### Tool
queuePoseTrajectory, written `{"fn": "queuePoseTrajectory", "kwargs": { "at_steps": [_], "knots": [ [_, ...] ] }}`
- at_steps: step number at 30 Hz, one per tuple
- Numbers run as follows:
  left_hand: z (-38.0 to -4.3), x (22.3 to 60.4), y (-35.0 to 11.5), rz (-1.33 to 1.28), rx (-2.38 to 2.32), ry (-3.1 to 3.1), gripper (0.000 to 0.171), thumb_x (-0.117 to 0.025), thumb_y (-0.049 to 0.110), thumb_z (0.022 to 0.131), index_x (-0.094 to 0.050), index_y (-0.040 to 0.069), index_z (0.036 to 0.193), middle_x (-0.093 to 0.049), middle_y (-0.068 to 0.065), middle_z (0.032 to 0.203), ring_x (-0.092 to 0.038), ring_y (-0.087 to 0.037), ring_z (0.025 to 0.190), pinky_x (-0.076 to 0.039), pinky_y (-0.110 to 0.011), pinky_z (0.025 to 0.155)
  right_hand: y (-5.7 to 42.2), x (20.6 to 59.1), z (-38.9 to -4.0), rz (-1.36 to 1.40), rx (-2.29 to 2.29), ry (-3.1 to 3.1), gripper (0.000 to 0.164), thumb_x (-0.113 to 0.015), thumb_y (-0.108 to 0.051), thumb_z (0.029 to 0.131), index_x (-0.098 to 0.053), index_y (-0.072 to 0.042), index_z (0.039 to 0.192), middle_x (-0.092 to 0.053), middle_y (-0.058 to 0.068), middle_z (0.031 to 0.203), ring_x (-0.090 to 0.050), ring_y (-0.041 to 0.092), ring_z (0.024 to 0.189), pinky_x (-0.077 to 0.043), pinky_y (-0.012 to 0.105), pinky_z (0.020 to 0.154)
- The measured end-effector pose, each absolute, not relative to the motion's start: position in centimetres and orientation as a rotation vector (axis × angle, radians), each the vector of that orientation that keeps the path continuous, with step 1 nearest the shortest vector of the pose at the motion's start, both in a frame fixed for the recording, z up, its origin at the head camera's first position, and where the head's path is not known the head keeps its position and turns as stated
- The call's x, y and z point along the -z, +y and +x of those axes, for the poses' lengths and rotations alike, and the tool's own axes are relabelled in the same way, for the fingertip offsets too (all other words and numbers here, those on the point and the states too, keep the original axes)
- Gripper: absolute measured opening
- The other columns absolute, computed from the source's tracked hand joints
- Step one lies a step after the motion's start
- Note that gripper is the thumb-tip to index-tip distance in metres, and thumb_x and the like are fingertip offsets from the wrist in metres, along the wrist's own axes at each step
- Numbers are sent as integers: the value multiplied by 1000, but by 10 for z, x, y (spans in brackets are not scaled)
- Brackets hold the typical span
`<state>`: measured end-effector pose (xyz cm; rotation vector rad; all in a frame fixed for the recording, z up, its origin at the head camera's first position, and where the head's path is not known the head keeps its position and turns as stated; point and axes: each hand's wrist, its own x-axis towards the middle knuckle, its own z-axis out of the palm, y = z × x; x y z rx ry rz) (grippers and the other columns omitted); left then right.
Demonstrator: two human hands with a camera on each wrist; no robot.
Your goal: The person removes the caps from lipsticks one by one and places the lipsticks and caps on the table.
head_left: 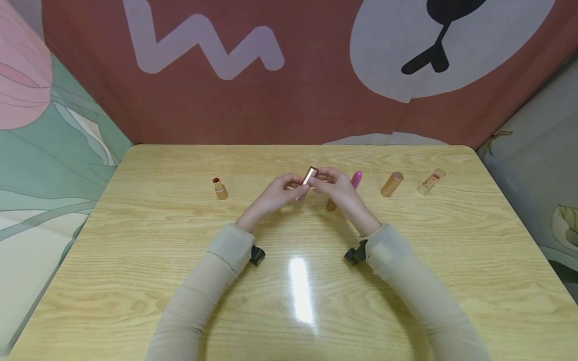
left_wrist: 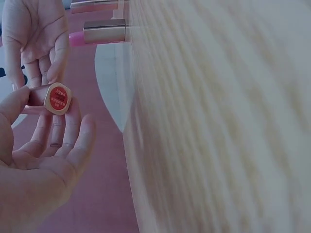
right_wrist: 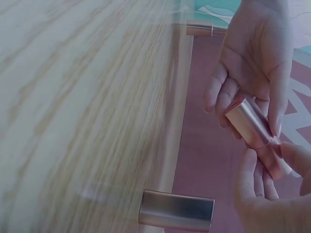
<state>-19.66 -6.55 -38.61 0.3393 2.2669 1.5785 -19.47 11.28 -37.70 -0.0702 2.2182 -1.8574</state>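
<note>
Above the middle of the table, both hands hold one closed, shiny rose-gold lipstick tube (head_left: pixel 307 183), tilted. My left hand (head_left: pixel 285 191) pinches its lower part between thumb and fingers. A red round label shows on the base of the lipstick tube (left_wrist: pixel 59 99) in the left wrist view. My right hand (head_left: pixel 339 189) pinches the tube's other end, as the right hand (right_wrist: pixel 274 208) shows in the right wrist view. A seam crosses the lipstick tube (right_wrist: pixel 250 124) near the right fingers. Partly behind the right hand stands an uncapped pink lipstick (head_left: pixel 356 179).
An uncapped dark-red lipstick (head_left: pixel 220 190) stands on the left of the wooden table (head_left: pixel 149 250). Right of the hands are a copper-coloured lipstick tube (head_left: pixel 392 184) and a lipstick with a clear cap (head_left: pixel 431 182). A reddish patterned cloth (head_left: pixel 307 110) hangs behind the table.
</note>
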Motion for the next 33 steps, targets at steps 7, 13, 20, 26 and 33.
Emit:
{"fn": "queuePoseTrajectory", "kwargs": {
  "at_steps": [7,13,20,26,33],
  "knots": [
    [-196,385,-63,320,-1623,2267,37,-57,25,97,-55,0,124,-60,-19,122,-63,-28,104,-53,-43,89,112,376,-196,-54,1864,2206,44,-57,-15,95,-47,5,133,-57,18,123,-61,2,87,-55,31,91],
    [-195,385,-63,315,-1646,2270,35,-57,24,97,-56,1,123,-60,-18,122,-64,-26,101,-53,-44,88,112,373,-196,-41,1903,2170,42,-56,-14,96,-46,7,130,-58,11,115,-60,2,88,-55,24,87],
    [-194,382,-63,312,-1650,2278,34,-59,24,96,-58,2,121,-61,-17,121,-65,-27,101,-52,-46,91,112,371,-195,-18,1913,2148,41,-57,-16,96,-48,4,131,-59,2,107,-61,1,88,-55,21,84],
    [-195,382,-63,301,-1632,2303,34,-60,26,95,-60,4,122,-62,-15,121,-66,-27,101,-53,-44,88,114,371,-194,-33,1952,2105,40,-56,-15,96,-48,5,130,-61,-6,97,-62,0,86,-55,19,83],
    [-195,382,-64,318,-1651,2291,33,-60,23,95,-60,3,121,-62,-16,123,-66,-28,101,-53,-45,89,114,371,-193,-32,2013,2034,42,-55,-10,96,-44,8,132,-60,-6,96,-62,1,84,-54,17,82]
  ]
}}
